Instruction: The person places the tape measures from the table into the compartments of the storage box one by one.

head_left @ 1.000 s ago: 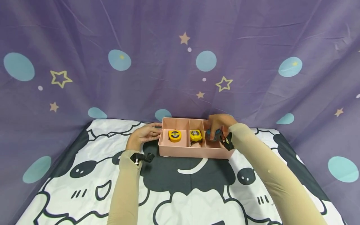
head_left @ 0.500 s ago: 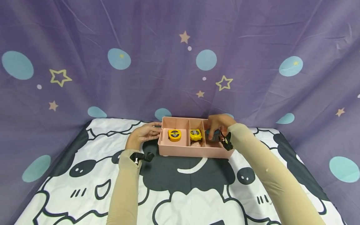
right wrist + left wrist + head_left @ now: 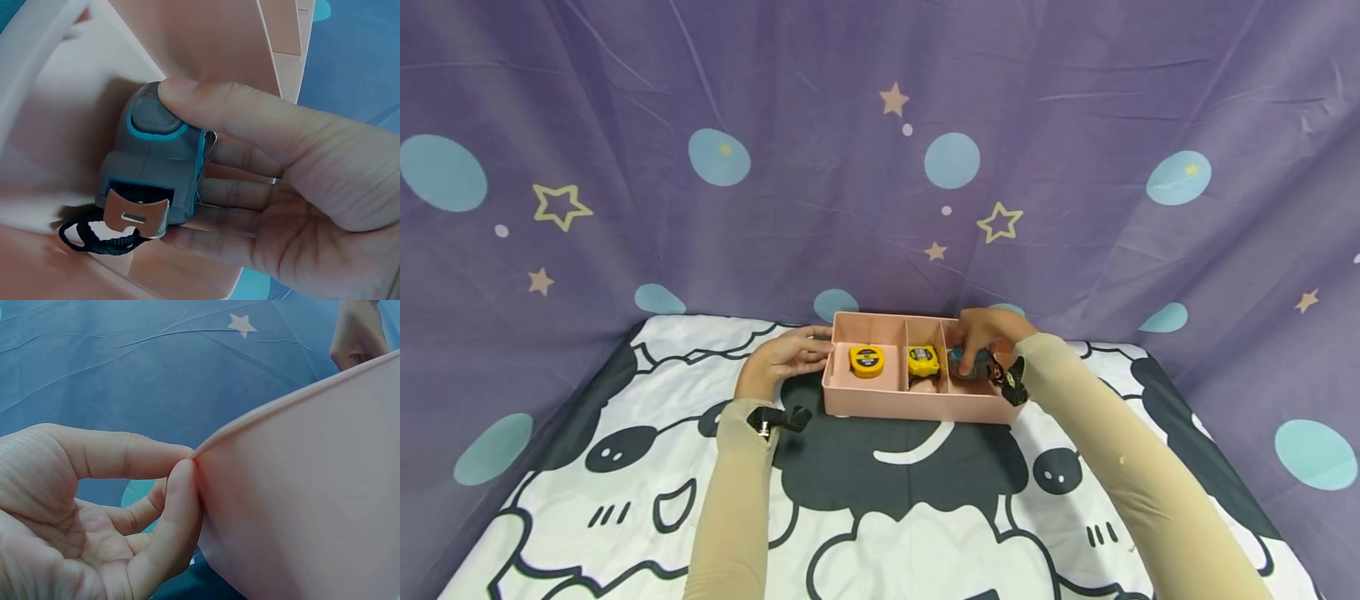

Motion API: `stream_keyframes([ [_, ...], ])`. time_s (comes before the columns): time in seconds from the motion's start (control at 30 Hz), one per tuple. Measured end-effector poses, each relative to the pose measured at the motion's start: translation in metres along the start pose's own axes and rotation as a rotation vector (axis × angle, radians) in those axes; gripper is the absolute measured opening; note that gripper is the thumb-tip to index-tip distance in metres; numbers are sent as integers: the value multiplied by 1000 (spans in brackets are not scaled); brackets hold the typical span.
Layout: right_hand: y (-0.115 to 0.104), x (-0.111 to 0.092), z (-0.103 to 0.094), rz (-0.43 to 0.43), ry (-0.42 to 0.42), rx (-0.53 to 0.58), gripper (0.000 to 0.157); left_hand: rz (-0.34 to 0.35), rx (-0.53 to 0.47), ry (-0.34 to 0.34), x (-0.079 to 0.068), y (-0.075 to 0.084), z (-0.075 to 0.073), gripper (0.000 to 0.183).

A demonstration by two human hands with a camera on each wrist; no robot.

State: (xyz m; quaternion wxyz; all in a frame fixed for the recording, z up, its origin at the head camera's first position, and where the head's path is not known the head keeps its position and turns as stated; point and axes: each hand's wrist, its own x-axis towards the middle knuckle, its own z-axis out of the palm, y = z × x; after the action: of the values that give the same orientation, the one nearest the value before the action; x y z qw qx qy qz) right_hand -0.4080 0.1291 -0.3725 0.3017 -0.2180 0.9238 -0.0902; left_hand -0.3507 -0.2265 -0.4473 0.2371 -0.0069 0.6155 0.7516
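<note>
In the head view, a pink divided box (image 3: 917,407) stands at the far side of the patterned cloth. My left hand (image 3: 786,354) pinches its rim at the left end; thumb and finger meet at the edge in the left wrist view. Inside the right compartment, my right hand (image 3: 988,325) grips a grey and blue tape measure (image 3: 150,150). The thumb lies on its upper button and the other fingers are behind the case. Its metal end hook (image 3: 134,212) and black wrist strap (image 3: 106,240) face the camera.
A yellow-orange tape measure (image 3: 867,362) lies in the left compartment and a yellow one (image 3: 922,361) in the narrow middle compartment, parted by thin pink dividers. A purple curtain (image 3: 850,167) hangs right behind the box. The cloth (image 3: 910,467) has cartoon faces.
My right hand has shifted very slightly to the right within the compartment, with its grip on the grey tape measure kept. The left hand and the box stay in place.
</note>
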Motion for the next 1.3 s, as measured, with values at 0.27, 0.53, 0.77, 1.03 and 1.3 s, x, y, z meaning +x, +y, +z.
stream_keyframes([
  [0.27,1,-4,4,-63,26,72,64,-7,-2,-6,-1,1,0,63],
  [0.53,2,-9,10,-94,66,118,61,1,-4,-12,-3,3,2,63],
  [0.77,-3,-15,14,-64,100,46,72,-7,-12,-12,-5,3,1,61],
  [1.03,-12,-15,14,-79,125,-108,67,-1,-9,-20,-5,1,0,61],
  [1.3,-14,-15,13,-99,143,-161,63,4,10,-21,-2,1,-1,60],
])
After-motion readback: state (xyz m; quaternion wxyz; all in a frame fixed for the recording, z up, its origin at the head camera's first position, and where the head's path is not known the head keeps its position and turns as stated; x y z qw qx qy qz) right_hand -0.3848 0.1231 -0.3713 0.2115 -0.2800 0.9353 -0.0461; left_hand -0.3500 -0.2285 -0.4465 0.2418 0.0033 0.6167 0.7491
